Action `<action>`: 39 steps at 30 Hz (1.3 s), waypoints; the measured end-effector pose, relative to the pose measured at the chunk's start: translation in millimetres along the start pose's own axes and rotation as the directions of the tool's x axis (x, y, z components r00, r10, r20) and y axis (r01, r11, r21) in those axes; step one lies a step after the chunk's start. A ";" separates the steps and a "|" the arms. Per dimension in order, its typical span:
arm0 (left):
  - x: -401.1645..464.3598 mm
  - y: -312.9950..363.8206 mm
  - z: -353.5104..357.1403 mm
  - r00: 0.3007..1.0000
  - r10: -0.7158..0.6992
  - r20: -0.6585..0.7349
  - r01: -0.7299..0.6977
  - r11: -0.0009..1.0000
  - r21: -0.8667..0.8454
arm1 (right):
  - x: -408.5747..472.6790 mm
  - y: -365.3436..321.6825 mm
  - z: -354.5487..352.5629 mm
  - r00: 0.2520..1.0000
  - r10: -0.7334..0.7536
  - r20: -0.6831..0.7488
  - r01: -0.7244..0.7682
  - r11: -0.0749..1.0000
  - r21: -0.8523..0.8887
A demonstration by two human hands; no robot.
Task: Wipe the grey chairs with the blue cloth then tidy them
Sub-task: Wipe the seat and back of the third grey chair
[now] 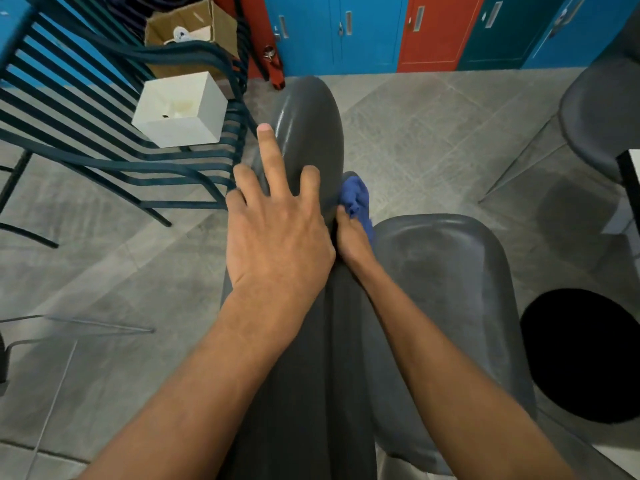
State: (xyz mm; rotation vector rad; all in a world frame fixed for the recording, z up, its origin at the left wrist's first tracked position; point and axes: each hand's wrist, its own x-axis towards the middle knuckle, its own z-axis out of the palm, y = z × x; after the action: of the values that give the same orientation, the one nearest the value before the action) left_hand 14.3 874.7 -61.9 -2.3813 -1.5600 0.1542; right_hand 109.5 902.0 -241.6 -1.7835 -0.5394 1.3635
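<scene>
Head view is showing two forearms reaching down over a grey chair (304, 341), seen from above its backrest. Left hand (277, 230) is lying spread on the backrest top, fingers apart and mostly straight, one finger lifting clear; it is probably steadying the chair while the other hand works. Right hand (351, 237) is pinching the blue cloth (358, 199) and pressing it against the side of the backrest, just above the seat (440, 271), so the wiping looks to be under way on this chair. Farther off, another grey chair (595, 116) is standing well apart at the right, and a slatted chair (104, 140) is carrying a white box (180, 109) before the lockers (440, 32).
</scene>
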 end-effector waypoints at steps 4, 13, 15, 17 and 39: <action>-0.8 -2.0 -2.1 1.000 0.013 0.027 -0.013 1.000 -0.013 | 1.5 -5.6 -1.0 1.000 -0.001 -0.012 0.000 0.999 -0.038; -3.4 -4.1 -10.8 0.998 0.024 0.062 -0.022 0.999 -0.038 | -36.6 29.6 2.1 0.999 -0.027 0.021 0.029 0.996 -0.084; -3.2 -2.5 -9.8 0.998 0.018 0.053 -0.017 1.000 -0.021 | -5.0 6.7 -2.2 0.999 0.028 0.019 -0.027 0.997 -0.067; -2.2 -1.2 -5.8 0.999 0.006 0.051 -0.006 1.000 -0.005 | 28.5 -13.2 -10.7 1.000 0.030 0.004 -0.029 0.998 -0.049; 83.4 28.6 -6.6 0.938 0.254 0.236 -0.294 0.943 0.155 | 60.9 58.5 -22.6 0.982 0.187 0.019 -0.186 0.981 -0.054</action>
State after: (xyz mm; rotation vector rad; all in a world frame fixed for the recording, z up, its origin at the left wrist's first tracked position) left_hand 75.2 938.8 -58.4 -2.4822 -1.2192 0.6073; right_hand 142.5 905.3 -322.4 -1.9003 -0.4325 1.5121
